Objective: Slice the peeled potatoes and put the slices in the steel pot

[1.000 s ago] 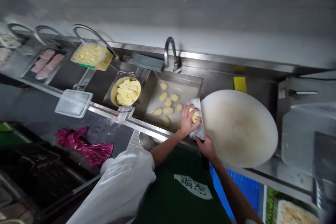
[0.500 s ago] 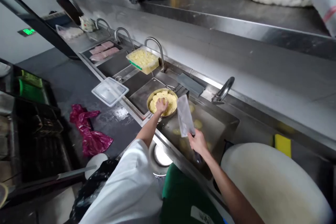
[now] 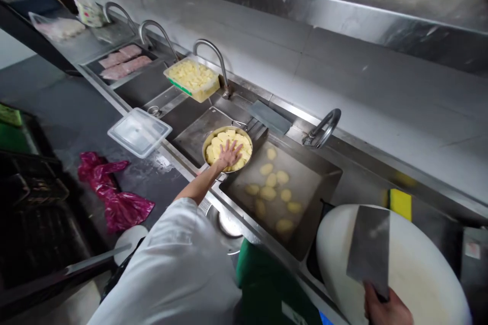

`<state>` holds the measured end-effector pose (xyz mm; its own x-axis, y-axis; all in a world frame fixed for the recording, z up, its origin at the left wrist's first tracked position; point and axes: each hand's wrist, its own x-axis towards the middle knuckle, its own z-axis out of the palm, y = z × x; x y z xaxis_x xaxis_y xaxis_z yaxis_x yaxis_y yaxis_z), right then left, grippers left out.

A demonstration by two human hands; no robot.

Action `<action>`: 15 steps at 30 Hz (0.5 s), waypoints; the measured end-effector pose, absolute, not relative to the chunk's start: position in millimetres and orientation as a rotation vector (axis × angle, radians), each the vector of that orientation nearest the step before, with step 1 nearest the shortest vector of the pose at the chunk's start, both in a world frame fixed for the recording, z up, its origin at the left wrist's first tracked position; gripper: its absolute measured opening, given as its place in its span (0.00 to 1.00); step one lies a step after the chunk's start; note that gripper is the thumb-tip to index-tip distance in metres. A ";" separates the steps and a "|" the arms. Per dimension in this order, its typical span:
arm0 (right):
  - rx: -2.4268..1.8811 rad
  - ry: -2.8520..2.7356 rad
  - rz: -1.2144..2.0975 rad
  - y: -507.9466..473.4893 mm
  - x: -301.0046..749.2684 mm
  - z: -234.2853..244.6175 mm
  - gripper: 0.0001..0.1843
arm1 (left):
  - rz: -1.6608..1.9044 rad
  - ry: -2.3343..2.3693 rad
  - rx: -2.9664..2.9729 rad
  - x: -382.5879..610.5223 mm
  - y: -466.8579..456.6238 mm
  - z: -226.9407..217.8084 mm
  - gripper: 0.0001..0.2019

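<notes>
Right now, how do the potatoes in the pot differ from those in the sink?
The potato pieces in the pot are cut and heaped together; the sink potatoes look whole and lie scattered. The potato pieces are under the spread left hand; the sink potatoes lie in cloudy water. Both are pale yellow.

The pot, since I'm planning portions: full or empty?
Full: potato slices fill the pot to near its rim, under the left hand.

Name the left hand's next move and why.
Probably lift the left hand off the pale-yellow potato pieces in the round metal pot toward the whole peeled yellow potatoes in the rectangular steel sink: that hand lies spread, apparently gripping nothing, and the right hand holds the broad grey metal cleaver over the round white board.
</notes>
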<state>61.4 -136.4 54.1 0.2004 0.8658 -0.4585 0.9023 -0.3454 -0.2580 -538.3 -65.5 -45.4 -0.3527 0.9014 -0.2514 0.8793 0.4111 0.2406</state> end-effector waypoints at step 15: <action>2.523 1.418 -0.898 -159.3 91.7 20.6 0.17 | 0.526 1.786 1.597 -344.2 -66.5 -140.5 0.15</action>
